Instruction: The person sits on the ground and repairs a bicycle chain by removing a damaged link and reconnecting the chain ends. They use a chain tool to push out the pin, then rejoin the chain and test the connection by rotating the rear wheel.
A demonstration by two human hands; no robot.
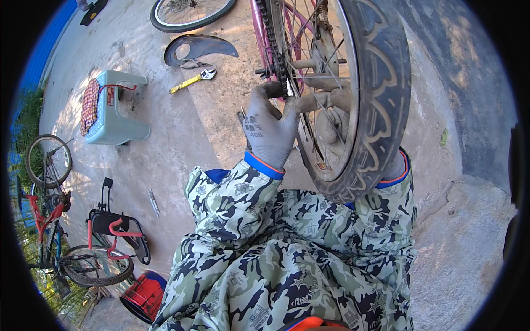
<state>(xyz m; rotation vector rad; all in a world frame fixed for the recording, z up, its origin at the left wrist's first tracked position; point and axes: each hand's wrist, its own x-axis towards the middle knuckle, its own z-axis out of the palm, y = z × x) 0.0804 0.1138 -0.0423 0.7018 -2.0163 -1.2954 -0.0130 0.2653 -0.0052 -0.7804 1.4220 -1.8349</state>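
Head view shows the grey-gloved left hand (269, 128) curled around the axle end beside the oily black chain (274, 47) of the black-tyred, spoked rear bicycle wheel (353, 94), upturned before the knees. Behind the spokes the right hand (331, 124) grips near the hub, fingers unclear. I judge the wheel stiff, fairly heavy, greasy at the chain; rim or axle gives the surest hold.

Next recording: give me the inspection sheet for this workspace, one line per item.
Surface: bare concrete ground, sunlit.
Job's things: bicycle wheel with spokes; chain on pink frame.
Clutter: yellow-handled wrench, chain guard, pale stool, small tool, red bucket.
Grippers: left hand, gloved, fingers at the chain by the hub; right hand behind the spokes, grip unclear.
Cables: nothing seen.
Surroundings: parked bicycles, another wheel.
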